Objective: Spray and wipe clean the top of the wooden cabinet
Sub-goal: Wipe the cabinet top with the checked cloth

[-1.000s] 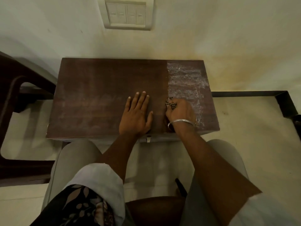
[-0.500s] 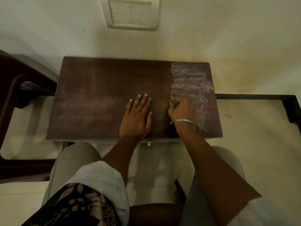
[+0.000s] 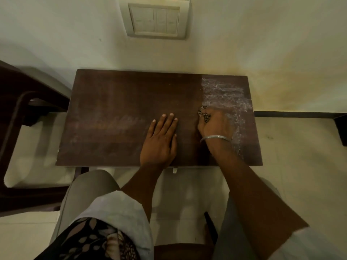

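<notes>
The dark wooden cabinet top (image 3: 120,102) fills the middle of the head view, against the wall. A white foamy film (image 3: 223,94) covers its right strip. My left hand (image 3: 161,139) lies flat on the wood near the front edge, fingers straight. To its right, my right hand (image 3: 216,126), wearing a metal bangle, grips a small patterned cloth (image 3: 203,113) and presses it on the wood at the left border of the foam. Most of the cloth is hidden under the fingers. A faint pale smear (image 3: 112,124) marks the left half.
A dark chair (image 3: 16,109) stands at the left of the cabinet. A switch panel (image 3: 155,19) sits on the wall above it. A dark skirting strip (image 3: 300,114) runs along the floor at right. My knees sit under the front edge.
My right hand with the cloth has slid a little farther from me along the foam's left border. The left hand stays flat, its fingers drawn closer together.
</notes>
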